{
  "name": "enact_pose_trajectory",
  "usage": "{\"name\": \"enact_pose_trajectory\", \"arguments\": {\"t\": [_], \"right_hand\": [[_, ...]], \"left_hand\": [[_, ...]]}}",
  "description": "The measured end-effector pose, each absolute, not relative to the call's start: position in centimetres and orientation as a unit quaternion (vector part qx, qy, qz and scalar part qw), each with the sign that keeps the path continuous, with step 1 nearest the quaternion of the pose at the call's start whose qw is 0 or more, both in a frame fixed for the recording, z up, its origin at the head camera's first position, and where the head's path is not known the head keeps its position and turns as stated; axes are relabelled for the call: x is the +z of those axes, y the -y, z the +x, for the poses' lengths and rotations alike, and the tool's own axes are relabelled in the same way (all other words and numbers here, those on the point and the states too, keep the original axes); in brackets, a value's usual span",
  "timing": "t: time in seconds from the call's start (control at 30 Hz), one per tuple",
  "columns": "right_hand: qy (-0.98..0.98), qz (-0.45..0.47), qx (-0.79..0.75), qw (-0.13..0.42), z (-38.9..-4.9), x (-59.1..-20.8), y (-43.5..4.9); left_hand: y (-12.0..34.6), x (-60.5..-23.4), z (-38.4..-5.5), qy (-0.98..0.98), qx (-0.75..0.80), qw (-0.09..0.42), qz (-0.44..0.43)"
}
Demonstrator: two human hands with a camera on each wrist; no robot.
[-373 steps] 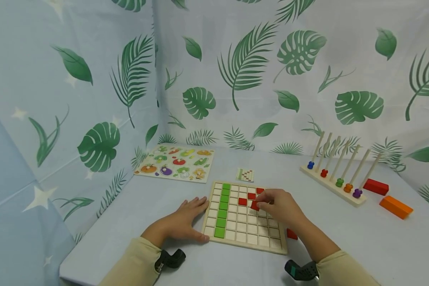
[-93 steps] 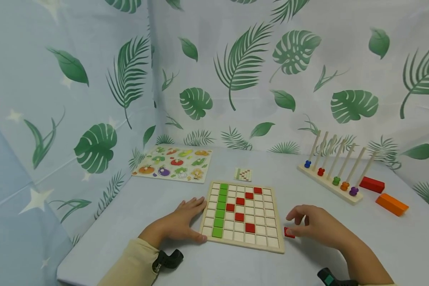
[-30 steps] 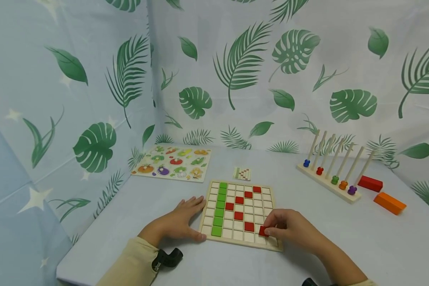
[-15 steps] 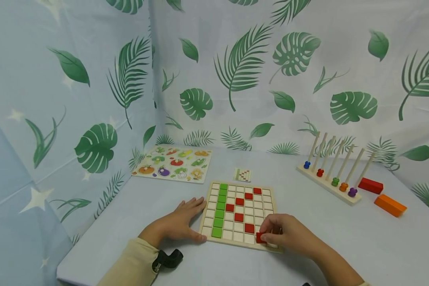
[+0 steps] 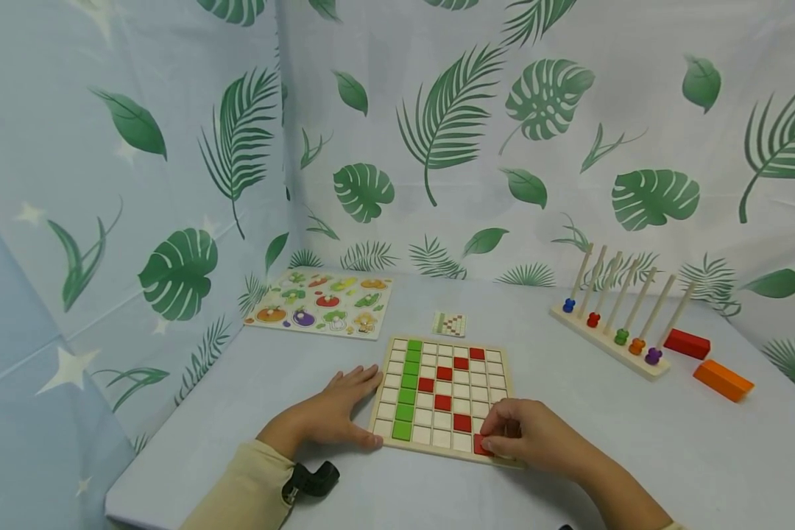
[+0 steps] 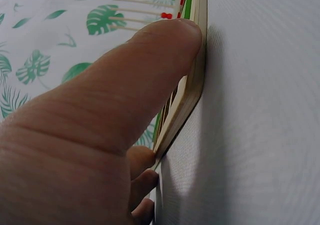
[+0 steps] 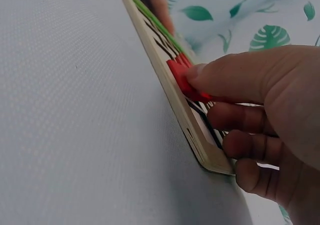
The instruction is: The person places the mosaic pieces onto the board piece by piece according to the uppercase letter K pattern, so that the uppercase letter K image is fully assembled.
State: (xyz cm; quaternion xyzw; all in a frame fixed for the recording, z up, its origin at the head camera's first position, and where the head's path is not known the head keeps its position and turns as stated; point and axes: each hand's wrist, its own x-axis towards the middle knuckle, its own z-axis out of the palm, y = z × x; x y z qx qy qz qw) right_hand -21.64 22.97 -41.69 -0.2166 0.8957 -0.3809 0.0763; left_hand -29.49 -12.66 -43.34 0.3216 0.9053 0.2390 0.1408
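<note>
A square wooden grid board [image 5: 461, 388] lies on the table, with a column of green tiles [image 5: 406, 397] on its left. Several red tiles [image 5: 442, 403] form a slanting pattern right of the green column. My left hand [image 5: 327, 412] rests against the board's left edge, fingers spread and thumb [image 6: 165, 50] on the near left corner. With thumb and fingertips, my right hand [image 5: 536, 436] pinches another red tile [image 7: 181, 80] at the board's near row. In the right wrist view this tile sits tilted, one edge raised above the board. The near right corner is partly behind the hand.
Behind the board lies a small pattern card [image 5: 450, 324]. A vegetable puzzle board [image 5: 344, 284] is at the back left. At the right stand a peg rack [image 5: 609, 344] with bear-shaped counters, a red block [image 5: 687, 344] and an orange block [image 5: 723, 380].
More red tiles now lie on the board. My right hand picked up a red tile from the table at the right and brought it left to the near row. The left hand stayed at the edge.
</note>
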Motion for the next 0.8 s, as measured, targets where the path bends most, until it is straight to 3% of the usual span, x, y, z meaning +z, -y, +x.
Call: {"name": "enact_pose_trajectory", "arguments": {"t": [0.37,0.8], "right_hand": [[-0.905,-0.220,-0.357,0.074,-21.4,-41.5,-22.9],[-0.928,-0.264,-0.263,0.026,-20.9,-40.4,-22.2]], "left_hand": [[12.5,-43.2,-29.3,-0.905,0.241,0.143,0.321],[12.6,-43.2,-29.4,-0.906,0.238,0.145,0.319]]}}
